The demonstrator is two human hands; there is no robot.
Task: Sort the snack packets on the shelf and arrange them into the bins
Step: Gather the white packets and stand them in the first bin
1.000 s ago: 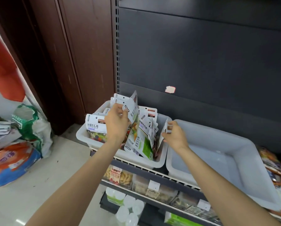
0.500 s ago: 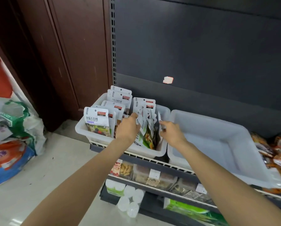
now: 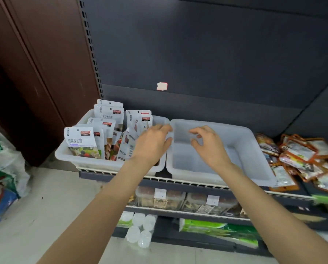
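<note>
Dark metal shop shelf (image 3: 178, 182) w/ two translucent white plastic bins.
L bin (image 3: 94, 161) packed w/ upright white snack packets (image 3: 80, 141); R bin (image 3: 262, 168) bare inside. Left hand (image 3: 151, 144) & right hand (image 3: 209, 144) held above, fingers loosely spread, nothing gripped.

Little can be read with any certainty. The front white-topped snack packet (image 3: 81, 141) in the left translucent plastic bin (image 3: 64, 155) carries a line of large dark Chinese characters, too blurred to read surely, with a small red-and-dark brand patch above them whose lettering is illegible. The tall white packet at the back of the same bin (image 3: 109, 113) bears a shorter line of dark Chinese characters under a like red patch, also too soft to make out. The small white price tags (image 3: 160, 193) on the lower shelf rail and the pale sticker (image 3: 161, 86) on the dark back panel show no legible print. The orange-edged packets (image 3: 300, 155) on the shelf to the right are too blurred to read.
</note>
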